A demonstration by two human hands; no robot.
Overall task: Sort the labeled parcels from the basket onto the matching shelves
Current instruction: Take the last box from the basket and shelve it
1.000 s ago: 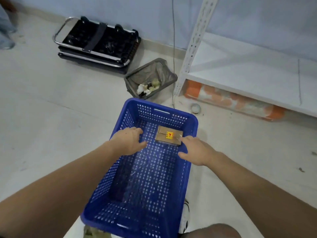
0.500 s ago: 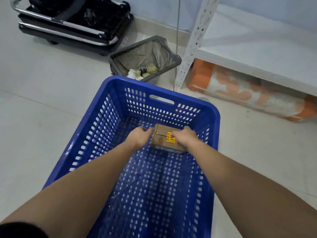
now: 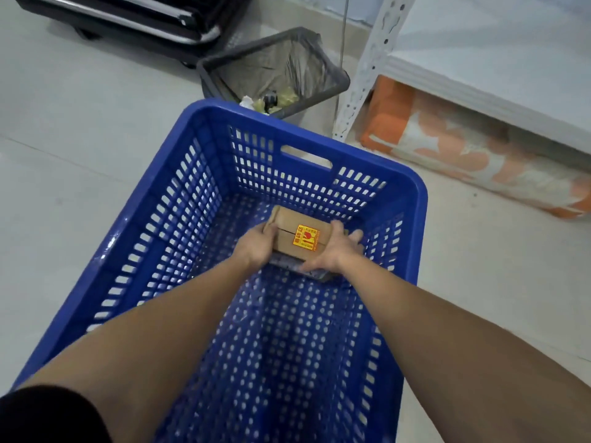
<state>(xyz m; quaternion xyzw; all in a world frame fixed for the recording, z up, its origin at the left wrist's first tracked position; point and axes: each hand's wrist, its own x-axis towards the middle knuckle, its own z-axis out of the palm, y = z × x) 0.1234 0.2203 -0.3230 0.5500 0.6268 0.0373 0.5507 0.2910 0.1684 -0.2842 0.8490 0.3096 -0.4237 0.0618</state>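
1. Head view, the grasp: the left hand (image 3: 257, 247) is gripping the near-left end of the cardboard parcel (image 3: 299, 233), fingers curled under its edge, while the right hand (image 3: 332, 251) is clasping the right end, thumb lying over the top and fingers wrapping the far side. A second ago both hands were hovering apart above the flat-lying box; now they are closing it between them.

2. Head view, the parcel: it is sitting tilted at the far end of the blue basket (image 3: 412, 199), and its near edge appears to be rising off the perforated floor, with a shadow showing beneath it. The yellow label (image 3: 306, 237) is facing up, its print too small to read.

3. Head view, meaning for the task: the pick seems to be just starting, and this looks like the only parcel left in the basket.

4. Head view, surroundings: the white shelf (image 3: 479, 59) is standing to the right beyond the basket, with an orange patterned roll (image 3: 463, 151) lying under it. A lined waste bin (image 3: 275, 68) is sitting just behind the basket, and a folded black trolley (image 3: 128, 11) is lying farther left.
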